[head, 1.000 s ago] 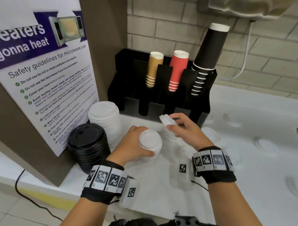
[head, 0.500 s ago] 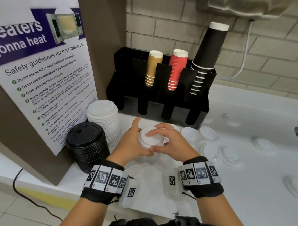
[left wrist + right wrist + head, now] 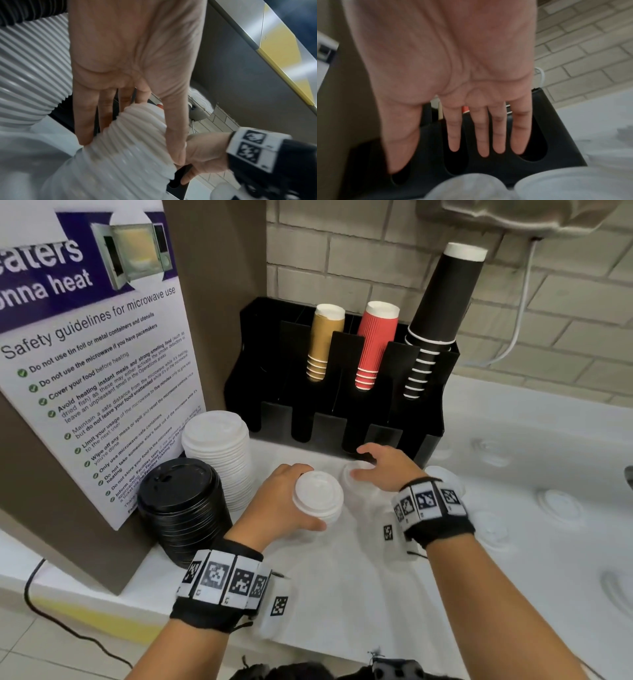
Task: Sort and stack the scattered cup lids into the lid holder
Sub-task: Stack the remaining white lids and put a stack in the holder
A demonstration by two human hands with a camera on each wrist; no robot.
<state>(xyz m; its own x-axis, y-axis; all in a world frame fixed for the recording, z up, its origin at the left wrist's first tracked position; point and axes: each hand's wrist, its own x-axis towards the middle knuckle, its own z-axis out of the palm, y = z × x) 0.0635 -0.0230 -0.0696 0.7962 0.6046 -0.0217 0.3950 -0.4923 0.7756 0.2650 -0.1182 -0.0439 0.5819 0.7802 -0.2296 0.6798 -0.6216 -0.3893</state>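
Observation:
My left hand (image 3: 274, 505) grips a short stack of small white lids (image 3: 320, 496) just above the white counter; in the left wrist view its fingers (image 3: 85, 121) and thumb curl round the ribbed stack (image 3: 137, 135). With straight, spread fingers (image 3: 483, 135), my right hand (image 3: 376, 467) hovers open over a loose white lid (image 3: 352, 479) in front of the black holder (image 3: 428, 419). Whether it touches that lid I cannot tell. The holder's front slots (image 3: 453, 162) are dark.
A tall stack of large white lids (image 3: 219, 446) and a stack of black lids (image 3: 181, 501) stand at the left by a poster board. Tan, red and black cups stand in the holder. Several loose white lids (image 3: 558, 505) lie on the counter to the right.
My right hand left the top of the stack held in my left hand and moved right and forward, over a loose lid by the holder. The left hand kept holding the stack.

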